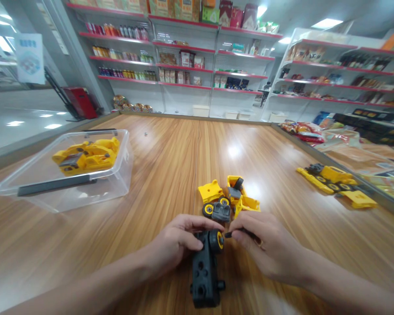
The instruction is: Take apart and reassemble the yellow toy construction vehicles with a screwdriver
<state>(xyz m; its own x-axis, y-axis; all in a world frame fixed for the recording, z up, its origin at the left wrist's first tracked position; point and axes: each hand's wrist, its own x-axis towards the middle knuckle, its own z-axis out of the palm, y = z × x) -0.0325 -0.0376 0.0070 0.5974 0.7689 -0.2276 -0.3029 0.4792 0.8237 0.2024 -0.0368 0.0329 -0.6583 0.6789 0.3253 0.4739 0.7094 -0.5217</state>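
Note:
My left hand (pixel 184 240) grips a black toy vehicle chassis (pixel 204 275) near its far end. One black wheel with a yellow hub (pixel 217 241) sits on the chassis's right side, and a bare axle stub sticks out nearer to me. With closed fingers, my right hand (pixel 261 240) holds a small dark tool, seemingly a screwdriver (pixel 229 235), its tip close to the wheel's hub. Most of the tool is hidden by my fingers. Just beyond my hands lie yellow toy truck parts (pixel 211 190), loose wheels (pixel 208 210) and a grey piece (pixel 221 211).
A clear plastic box (pixel 118 188) with yellow toy vehicle parts stands at the left. More yellow and black toy parts (pixel 339 177) lie near the table's right edge. Packaged goods (pixel 302 131) are beyond that edge, and stocked shelves (pixel 184 46) stand behind the table (pixel 170 153).

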